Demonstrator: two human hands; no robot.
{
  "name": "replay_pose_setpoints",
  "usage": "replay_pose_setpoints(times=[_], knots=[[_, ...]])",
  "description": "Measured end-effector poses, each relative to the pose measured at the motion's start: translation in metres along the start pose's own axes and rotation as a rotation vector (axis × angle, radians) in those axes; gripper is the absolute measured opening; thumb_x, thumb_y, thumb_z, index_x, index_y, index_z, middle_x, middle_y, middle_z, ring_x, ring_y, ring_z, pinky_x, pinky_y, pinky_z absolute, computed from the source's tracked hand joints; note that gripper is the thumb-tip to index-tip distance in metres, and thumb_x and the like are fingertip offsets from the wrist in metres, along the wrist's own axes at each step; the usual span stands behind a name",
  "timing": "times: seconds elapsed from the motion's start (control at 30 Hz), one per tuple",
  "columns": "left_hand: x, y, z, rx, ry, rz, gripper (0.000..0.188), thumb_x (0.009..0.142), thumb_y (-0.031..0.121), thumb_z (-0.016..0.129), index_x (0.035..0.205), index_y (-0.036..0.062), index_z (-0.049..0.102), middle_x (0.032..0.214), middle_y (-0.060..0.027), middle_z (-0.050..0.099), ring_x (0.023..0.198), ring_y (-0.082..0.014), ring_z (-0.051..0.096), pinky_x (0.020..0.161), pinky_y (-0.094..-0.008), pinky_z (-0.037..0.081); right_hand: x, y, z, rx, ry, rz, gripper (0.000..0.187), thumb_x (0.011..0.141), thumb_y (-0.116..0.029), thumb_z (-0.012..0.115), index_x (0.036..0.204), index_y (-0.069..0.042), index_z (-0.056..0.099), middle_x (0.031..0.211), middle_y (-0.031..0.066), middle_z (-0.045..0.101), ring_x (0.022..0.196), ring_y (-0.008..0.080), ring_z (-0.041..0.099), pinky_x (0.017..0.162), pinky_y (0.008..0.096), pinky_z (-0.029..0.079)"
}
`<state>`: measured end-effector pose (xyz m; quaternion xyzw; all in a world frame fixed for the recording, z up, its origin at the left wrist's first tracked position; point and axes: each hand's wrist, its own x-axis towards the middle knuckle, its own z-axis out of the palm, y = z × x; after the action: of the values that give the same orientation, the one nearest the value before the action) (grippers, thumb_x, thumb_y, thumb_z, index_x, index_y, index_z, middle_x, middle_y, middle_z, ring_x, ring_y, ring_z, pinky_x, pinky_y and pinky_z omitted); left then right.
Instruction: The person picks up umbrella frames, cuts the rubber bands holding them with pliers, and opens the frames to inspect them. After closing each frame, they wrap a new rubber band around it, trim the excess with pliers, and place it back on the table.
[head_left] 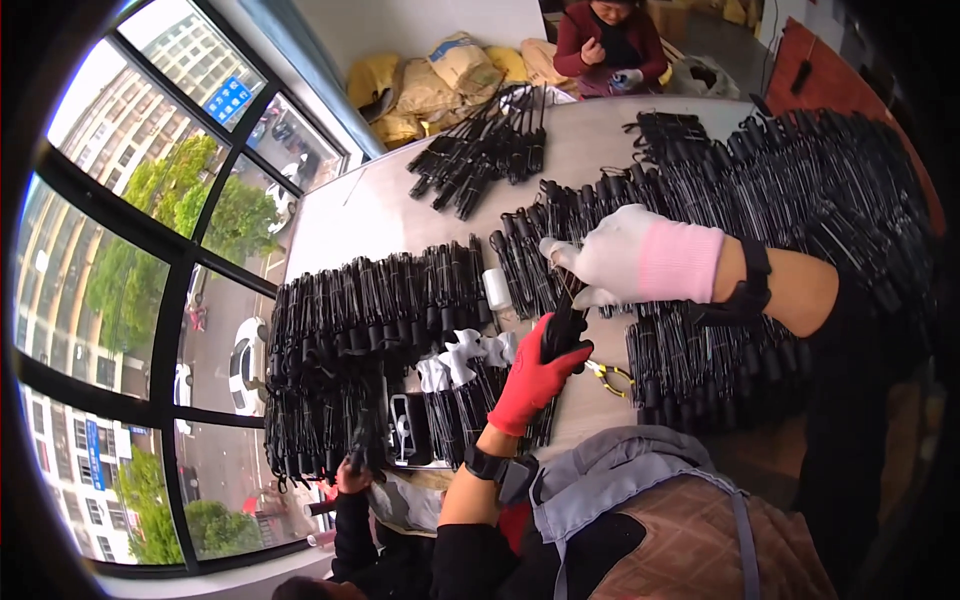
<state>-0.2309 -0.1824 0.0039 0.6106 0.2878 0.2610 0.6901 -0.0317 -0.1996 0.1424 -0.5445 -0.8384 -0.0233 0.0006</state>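
My left hand (532,382), in a red glove, is closed around a black rod-shaped part (563,330) held upright over the table. My right hand (622,256), in a white glove with a pink cuff, reaches in from the right and pinches the top of that same part with thumb and forefinger. Both wrists wear black bands. Rows of similar black parts (380,300) lie bundled side by side below and around the hands. Small yellow-handled pliers (610,378) lie on the table just right of my left hand.
More black parts are piled at right (800,170) and at the far end (480,150) of the grey table (360,215). A white cylinder (497,288) and white pieces (460,352) lie among them. Another person's hand (350,475) works at lower left; a seated person (610,45) faces yellow sacks (440,85). Windows line the left.
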Motion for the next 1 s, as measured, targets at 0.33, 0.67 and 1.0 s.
replay_pose_setpoints(times=[0.33,0.67,1.0], knots=[[-0.017,-0.041,-0.021,-0.199,0.104,-0.082,0.036,0.08,0.008,0.073,0.112,0.0049,0.057,0.081,-0.0037,0.062,0.067,-0.0126,0.061,0.057,-0.0259,0.048,-0.014,-0.002,0.159,1.829,-0.586,0.32,0.042,0.09,-0.034,0.065,0.108,0.002,0.055,0.075,0.0136,0.063,0.058,0.0188,0.063,0.054,0.0338,0.052],[-0.065,-0.115,-0.073,-0.556,0.448,-0.493,0.023,0.088,0.02,0.068,0.101,0.0028,0.058,0.076,-0.0071,0.062,0.06,-0.0171,0.061,0.052,-0.0281,0.048,-0.048,-0.068,0.435,0.352,-0.385,0.633,0.054,0.069,-0.035,0.076,0.103,0.002,0.058,0.097,0.0202,0.065,0.096,0.0332,0.064,0.08,0.0439,0.052],[-0.102,-0.089,-0.046,-0.548,0.218,-0.735,0.019,0.089,0.013,0.067,0.103,0.0016,0.061,0.078,-0.0039,0.062,0.062,-0.0129,0.059,0.057,-0.026,0.048,-0.083,-0.033,0.417,1.877,-0.267,0.915,0.03,0.081,-0.017,0.063,0.105,-0.001,0.055,0.075,0.0135,0.062,0.066,0.03,0.064,0.06,0.0402,0.05]])
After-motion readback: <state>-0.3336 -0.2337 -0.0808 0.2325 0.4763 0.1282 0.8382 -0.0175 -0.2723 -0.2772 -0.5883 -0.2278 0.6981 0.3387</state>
